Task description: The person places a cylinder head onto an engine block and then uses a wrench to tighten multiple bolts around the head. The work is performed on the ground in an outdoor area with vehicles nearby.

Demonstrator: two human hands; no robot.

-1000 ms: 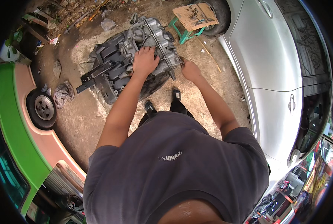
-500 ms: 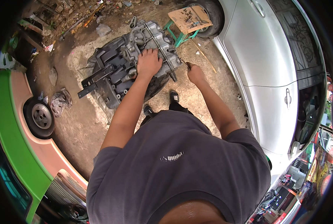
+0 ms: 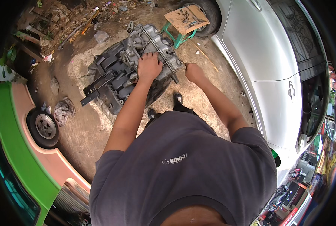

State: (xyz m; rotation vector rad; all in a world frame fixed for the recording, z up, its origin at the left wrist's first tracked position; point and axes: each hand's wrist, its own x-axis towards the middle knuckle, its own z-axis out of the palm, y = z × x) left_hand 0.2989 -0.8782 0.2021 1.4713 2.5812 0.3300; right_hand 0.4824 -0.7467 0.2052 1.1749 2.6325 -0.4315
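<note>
A grey metal engine (image 3: pixel 115 77) with black plastic parts lies at the upper centre, tilted, on something dark and round. My left hand (image 3: pixel 149 67) rests flat on its top, fingers spread across the metal. At the engine's right end, my right hand (image 3: pixel 194 74) is closed in a fist around a thin dark tool (image 3: pixel 185 64). The tool's tip meets or nearly meets the engine's edge; its kind is mostly hidden by my fingers. A flat black bracket (image 3: pixel 98 86) sticks out from the engine's left side.
A green stool (image 3: pixel 179 39) with a brown board (image 3: pixel 186 19) holding small parts and tools stands beyond the engine. A silver car (image 3: pixel 266 75) is on the right, a green and pink vehicle (image 3: pixel 28 150) on the left. A thin stick (image 3: pixel 205 55) and plastic bags (image 3: pixel 64 111) lie on the ground.
My right fist has turned and moved slightly toward the engine, covering more of the tool. My left hand stays on the engine. The whole view has shifted a little.
</note>
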